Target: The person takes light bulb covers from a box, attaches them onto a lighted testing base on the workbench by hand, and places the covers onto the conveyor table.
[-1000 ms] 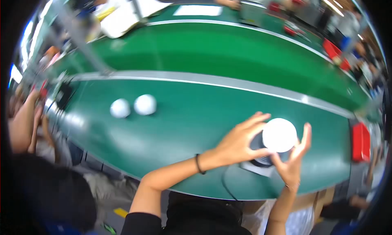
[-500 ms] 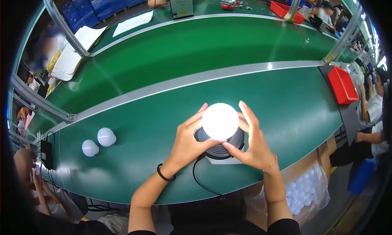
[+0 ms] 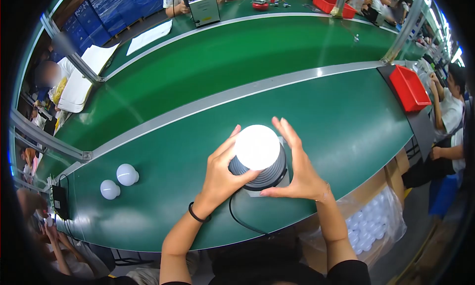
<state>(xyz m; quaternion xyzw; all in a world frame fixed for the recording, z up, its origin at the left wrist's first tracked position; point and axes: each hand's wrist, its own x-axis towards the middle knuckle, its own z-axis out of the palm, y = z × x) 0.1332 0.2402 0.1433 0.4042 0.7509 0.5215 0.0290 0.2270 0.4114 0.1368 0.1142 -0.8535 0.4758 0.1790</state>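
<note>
A brightly glowing round light bulb point(image 3: 257, 147) is over a dark ridged round base point(image 3: 275, 172) on the green table. My left hand point(image 3: 221, 172) is curled around the bulb's left side, with its thumb below the globe. To the right, my right hand point(image 3: 303, 175) is open around the ridged base, its fingers and thumb spread and apart from the bulb. Whether the bulb's lower end sits in the base is hidden. A black cable point(image 3: 238, 216) runs from the base to the table's near edge. Two unlit white bulbs point(image 3: 127, 174) lie on the left.
A red bin point(image 3: 410, 88) stands at the table's right end. Below the near edge is a carton with many white bulbs in a plastic bag point(image 3: 367, 224). A black box point(image 3: 59, 201) with cords sits at the left end. Beyond the metal rail point(image 3: 217, 103) runs a green belt; co-workers sit around.
My right hand has come away from the bulb, its thumb lower and fingers more spread. The left hand stays on the bulb. The whole view has shifted slightly.
</note>
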